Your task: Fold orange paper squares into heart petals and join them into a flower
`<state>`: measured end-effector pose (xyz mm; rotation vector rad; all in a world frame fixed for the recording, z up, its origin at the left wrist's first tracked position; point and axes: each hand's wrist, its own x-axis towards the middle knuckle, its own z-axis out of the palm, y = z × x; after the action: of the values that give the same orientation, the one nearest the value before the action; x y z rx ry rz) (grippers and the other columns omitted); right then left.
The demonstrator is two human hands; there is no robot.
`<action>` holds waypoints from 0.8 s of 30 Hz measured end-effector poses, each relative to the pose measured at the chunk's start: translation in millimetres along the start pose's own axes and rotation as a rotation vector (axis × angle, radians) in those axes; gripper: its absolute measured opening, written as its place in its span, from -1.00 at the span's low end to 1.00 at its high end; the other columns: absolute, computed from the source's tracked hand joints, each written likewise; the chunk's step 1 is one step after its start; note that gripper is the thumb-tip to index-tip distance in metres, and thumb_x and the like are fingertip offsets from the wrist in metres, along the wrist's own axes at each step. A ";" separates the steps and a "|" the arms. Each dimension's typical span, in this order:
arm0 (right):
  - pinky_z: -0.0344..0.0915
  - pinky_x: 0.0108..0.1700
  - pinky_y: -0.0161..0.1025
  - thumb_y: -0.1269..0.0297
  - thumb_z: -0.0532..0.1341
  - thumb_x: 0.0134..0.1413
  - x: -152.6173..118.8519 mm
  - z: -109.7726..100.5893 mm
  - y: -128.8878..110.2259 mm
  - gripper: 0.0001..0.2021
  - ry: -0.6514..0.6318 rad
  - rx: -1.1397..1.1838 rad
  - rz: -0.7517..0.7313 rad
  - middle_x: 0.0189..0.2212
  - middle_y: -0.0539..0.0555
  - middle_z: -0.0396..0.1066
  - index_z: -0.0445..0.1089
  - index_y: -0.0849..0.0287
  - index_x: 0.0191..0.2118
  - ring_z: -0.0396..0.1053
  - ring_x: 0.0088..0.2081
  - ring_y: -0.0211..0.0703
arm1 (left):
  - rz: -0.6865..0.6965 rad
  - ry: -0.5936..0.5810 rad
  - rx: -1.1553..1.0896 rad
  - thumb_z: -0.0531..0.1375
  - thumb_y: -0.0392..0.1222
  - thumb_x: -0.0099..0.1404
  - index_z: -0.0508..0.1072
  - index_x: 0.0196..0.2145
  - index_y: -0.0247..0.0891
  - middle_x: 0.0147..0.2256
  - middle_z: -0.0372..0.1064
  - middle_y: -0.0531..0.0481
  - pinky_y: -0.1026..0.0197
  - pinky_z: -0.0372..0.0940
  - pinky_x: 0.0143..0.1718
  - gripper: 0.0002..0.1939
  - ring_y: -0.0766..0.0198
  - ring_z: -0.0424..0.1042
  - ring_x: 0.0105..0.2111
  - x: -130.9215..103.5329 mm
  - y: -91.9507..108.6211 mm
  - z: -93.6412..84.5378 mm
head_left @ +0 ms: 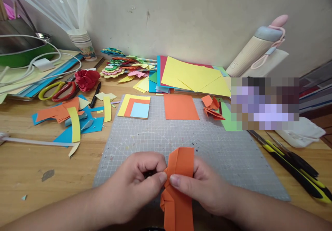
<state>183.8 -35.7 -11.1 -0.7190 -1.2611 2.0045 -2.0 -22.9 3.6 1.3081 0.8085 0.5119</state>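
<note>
Both hands grip a folded orange paper (183, 200), held upright above the near part of the grey cutting mat (124, 137). My left hand (145, 182) pinches a small fold at the paper's left edge between thumb and curled finger. My right hand (204, 186) has its thumb pressed on the front of the paper, with the other fingers behind it and mostly hidden. Small pleats stick out along the paper's left side. Beyond the hands, a flat orange square sheet (181, 107) lies at the mat's far edge, beside folded orange pieces (213, 107).
Stacked yellow, orange and blue squares (140, 110) lie at the mat's far left. Paper scraps (90, 123), scissors (63, 89) and a black pen (95, 95) are further left. A yellow-black cutter (293, 168) lies right. Coloured sheets (194, 73) and a bottle (256, 51) stand behind.
</note>
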 end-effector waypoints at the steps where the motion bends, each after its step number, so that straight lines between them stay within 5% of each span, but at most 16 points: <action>1: 0.20 -0.39 -0.38 0.19 0.17 0.17 0.1 0.5 0.3 -0.82 -0.011 0.009 -0.004 -0.45 -0.02 0.28 0.33 0.21 -0.34 0.24 -0.42 -0.34 | 0.008 0.001 0.006 0.04 -0.14 0.26 0.15 -0.58 -0.22 -0.56 0.09 0.10 0.24 0.06 -0.45 -0.72 0.32 0.08 -0.51 -0.3 -0.3 0.4; 24: 0.16 -0.47 -0.45 0.25 0.27 0.06 3.2 -4.7 1.7 -0.80 0.042 0.098 0.149 -0.51 -0.10 0.23 0.25 0.23 -0.33 0.18 -0.51 -0.42 | -0.039 0.054 0.020 0.08 -0.16 0.20 0.19 -0.57 -0.23 -0.58 0.05 0.15 0.28 0.00 -0.47 -0.77 0.35 0.01 -0.52 14.4 0.0 -0.7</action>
<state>184.8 -31.2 -14.8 -0.8242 -1.1055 2.1431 6.6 -11.9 0.3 1.2987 0.8842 0.5108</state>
